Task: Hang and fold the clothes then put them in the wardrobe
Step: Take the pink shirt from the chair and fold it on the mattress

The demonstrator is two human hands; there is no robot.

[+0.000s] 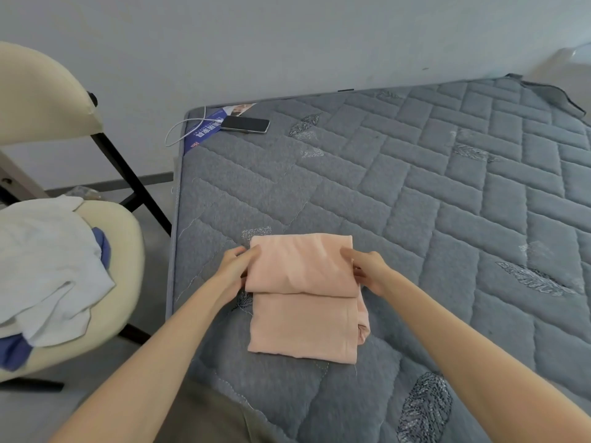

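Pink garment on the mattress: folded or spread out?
Folded: the pink garment lies in layers; left hand and right hand grip its upper fold.

Quilted grey cloth on the mattress (415,193), matt and fuzzy, with stitched seams and slightly shiny silver-thread leaf embroidery; the garment (303,324) is soft peach cloth, matt and smooth with few creases. Glossy black screen on the phone (245,124) with a shiny metal-looking rim, smooth white plastic cable (179,129), glossy blue printed label (204,129). Cream padding on the chair (124,244) is smooth with a faint sheen, its frame (134,183) looks like matt black metal, the white clothes (44,260) on it are thin crumpled matt cloth over a blue cloth (103,247), the wall (287,43) is flat matt paint
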